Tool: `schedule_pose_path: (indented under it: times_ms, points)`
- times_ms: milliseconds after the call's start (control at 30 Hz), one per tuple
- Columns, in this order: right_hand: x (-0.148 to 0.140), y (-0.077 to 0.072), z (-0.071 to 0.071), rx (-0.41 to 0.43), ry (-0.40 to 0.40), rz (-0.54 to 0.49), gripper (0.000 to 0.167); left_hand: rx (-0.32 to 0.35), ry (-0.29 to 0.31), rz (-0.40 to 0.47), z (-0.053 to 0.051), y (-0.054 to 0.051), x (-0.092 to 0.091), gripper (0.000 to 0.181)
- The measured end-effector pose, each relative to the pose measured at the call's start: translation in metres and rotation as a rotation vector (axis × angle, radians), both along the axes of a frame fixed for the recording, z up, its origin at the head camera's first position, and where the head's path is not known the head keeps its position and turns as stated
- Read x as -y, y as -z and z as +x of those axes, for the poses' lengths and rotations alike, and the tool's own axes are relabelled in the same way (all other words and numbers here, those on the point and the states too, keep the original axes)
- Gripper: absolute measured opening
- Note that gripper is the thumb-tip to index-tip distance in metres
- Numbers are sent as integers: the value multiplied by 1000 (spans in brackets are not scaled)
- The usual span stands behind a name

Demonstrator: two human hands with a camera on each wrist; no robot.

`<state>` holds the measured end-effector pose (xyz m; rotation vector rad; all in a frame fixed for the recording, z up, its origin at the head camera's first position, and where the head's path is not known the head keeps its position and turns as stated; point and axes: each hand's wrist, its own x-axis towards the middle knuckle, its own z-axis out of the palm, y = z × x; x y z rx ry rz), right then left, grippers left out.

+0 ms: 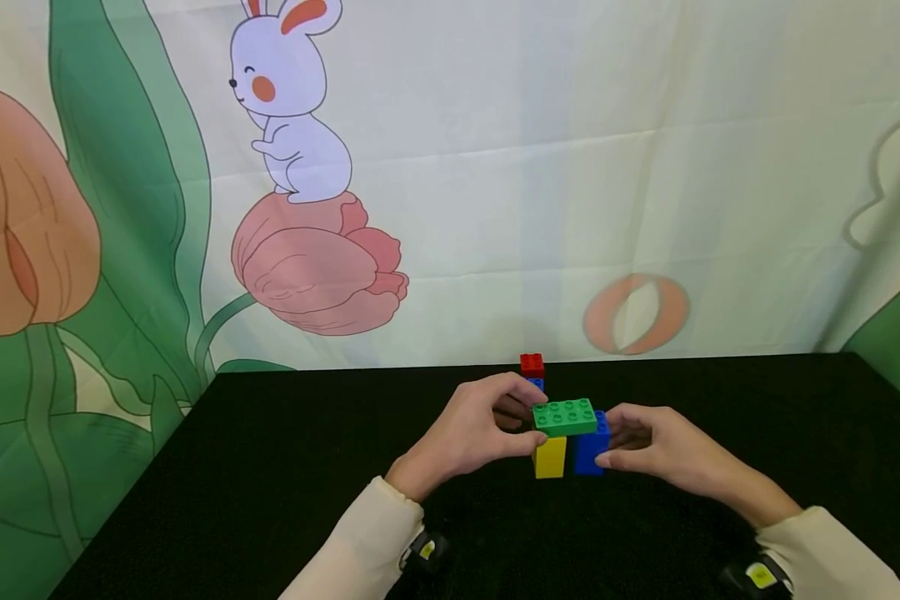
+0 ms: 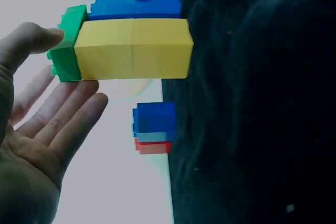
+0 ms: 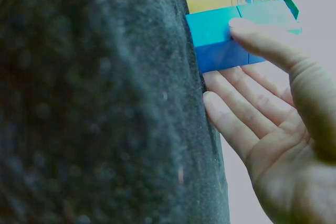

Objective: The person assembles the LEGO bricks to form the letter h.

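Observation:
A green brick (image 1: 564, 417) lies across the top of a yellow stack (image 1: 550, 457), reaching toward a blue stack (image 1: 589, 454) on the right; whether it is seated on the blue one I cannot tell. My left hand (image 1: 476, 425) holds the green brick's left end between thumb and fingers, the thumb on the green brick (image 2: 68, 51) in the left wrist view. My right hand (image 1: 663, 442) grips the blue stack, its thumb on the near side of the blue stack (image 3: 218, 51) in the right wrist view. Both stacks stand upright, side by side, two bricks high.
Behind my left fingers stands a small stack with a red brick (image 1: 531, 365) above a blue brick (image 1: 536, 384), near the back edge of the black table (image 1: 307, 467). A printed cloth (image 1: 480, 208) hangs behind the table.

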<state>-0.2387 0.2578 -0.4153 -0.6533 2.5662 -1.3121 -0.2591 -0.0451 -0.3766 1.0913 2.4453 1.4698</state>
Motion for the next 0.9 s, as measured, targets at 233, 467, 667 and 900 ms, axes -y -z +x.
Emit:
schedule_pose_path:
  times_ms: [233, 467, 667, 900]
  points:
    - [1, -1, 0, 14, -8, -4, 42, 89, -5, 48, -2, 14, 2, 41]
    - [1, -2, 1, -3, -10, 3, 41, 129, -19, 47, -5, 21, 0, 35]
    - [1, -2, 1, -13, -12, 8, 41, 123, -25, 55, -4, 20, -2, 35]
    - [1, -2, 0, -10, -17, -6, 42, 156, -40, 68, -2, 23, -5, 36]
